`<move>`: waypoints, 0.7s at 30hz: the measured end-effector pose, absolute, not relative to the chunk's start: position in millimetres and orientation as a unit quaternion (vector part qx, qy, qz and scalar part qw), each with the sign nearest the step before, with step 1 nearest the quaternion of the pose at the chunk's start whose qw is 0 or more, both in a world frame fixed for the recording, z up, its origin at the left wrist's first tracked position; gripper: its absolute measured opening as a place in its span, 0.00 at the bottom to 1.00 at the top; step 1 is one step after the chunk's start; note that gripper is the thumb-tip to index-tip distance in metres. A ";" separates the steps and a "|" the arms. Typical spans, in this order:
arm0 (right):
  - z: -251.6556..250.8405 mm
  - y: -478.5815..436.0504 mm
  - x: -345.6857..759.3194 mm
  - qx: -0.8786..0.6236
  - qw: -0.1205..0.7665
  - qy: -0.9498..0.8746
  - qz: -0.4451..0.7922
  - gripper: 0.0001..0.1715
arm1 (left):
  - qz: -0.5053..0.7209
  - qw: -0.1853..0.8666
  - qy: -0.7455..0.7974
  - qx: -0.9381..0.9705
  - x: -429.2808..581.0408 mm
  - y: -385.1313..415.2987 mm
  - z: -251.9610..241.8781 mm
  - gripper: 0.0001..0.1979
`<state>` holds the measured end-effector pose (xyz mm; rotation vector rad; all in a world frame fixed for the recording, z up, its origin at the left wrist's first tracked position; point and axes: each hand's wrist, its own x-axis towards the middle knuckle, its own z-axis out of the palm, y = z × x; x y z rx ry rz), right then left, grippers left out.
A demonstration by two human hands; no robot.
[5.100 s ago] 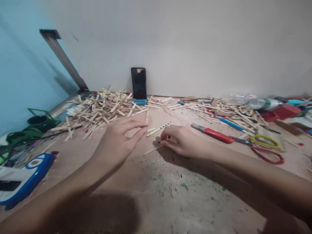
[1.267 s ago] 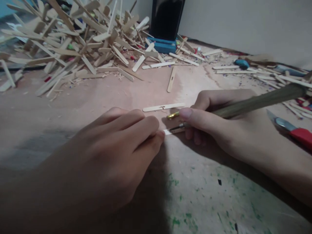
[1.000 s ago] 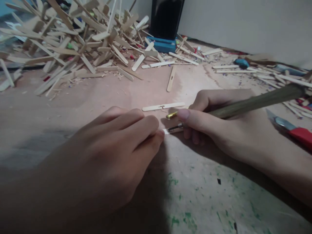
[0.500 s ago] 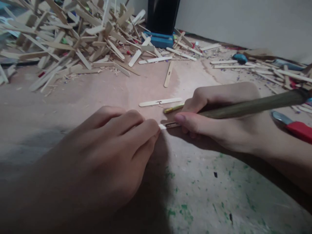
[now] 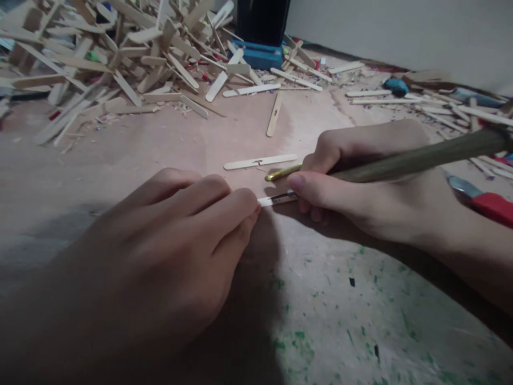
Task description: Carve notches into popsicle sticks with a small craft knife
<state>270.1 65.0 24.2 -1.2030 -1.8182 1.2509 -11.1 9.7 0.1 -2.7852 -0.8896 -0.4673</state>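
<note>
My left hand point(image 5: 192, 235) is closed, its fingertips pressing one end of a wooden craft stick point(image 5: 265, 202) against the board. Pinched in my right hand point(image 5: 352, 187) is a tool with a thick, round, greyish-brown handle point(image 5: 404, 166). Its thin dark tip point(image 5: 280, 197) lies along the stick. Part of the stick is hidden under the fingers of both hands. Just beyond it, a gold-coloured rod end point(image 5: 276, 173) sticks out from behind my right fingers. Another craft stick point(image 5: 244, 163), with a small slot cut in its middle, lies a little farther away.
A large heap of craft sticks point(image 5: 140, 51) fills the back left. A black upright object point(image 5: 262, 21) on a blue base point(image 5: 260, 55) stands at the back. One slotted stick point(image 5: 274, 115) lies mid-board. A red-handled tool point(image 5: 495, 207) and more sticks point(image 5: 436, 112) are at the right.
The whole view has shifted slightly, so things sit a little higher and farther left. The tool's thin dark tip now shows more clearly on the stick. Both hands keep their grip.
</note>
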 end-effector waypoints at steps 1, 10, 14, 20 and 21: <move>24.6 64.8 269.5 -0.457 0.308 -0.685 0.476 0.29 | -0.161 0.087 -0.298 -0.937 -10.6 10.0 -0.3 0.19; 24.8 63.7 270.5 -0.481 0.305 -0.651 0.502 0.33 | -0.168 0.066 -0.318 -0.931 -15.5 7.7 -3.1 0.17; 25.3 64.8 268.7 -0.476 0.312 -0.648 0.506 0.37 | -0.170 0.065 -0.326 -0.928 -15.9 6.2 -2.4 0.17; 25.4 63.1 264.7 -0.473 0.333 -0.635 0.512 0.36 | -0.181 0.037 -0.320 -0.929 -17.3 3.5 -1.5 0.12; 24.9 61.7 265.7 -0.470 0.338 -0.635 0.512 0.33 | -0.184 0.033 -0.314 -0.931 -17.1 3.9 -1.4 0.11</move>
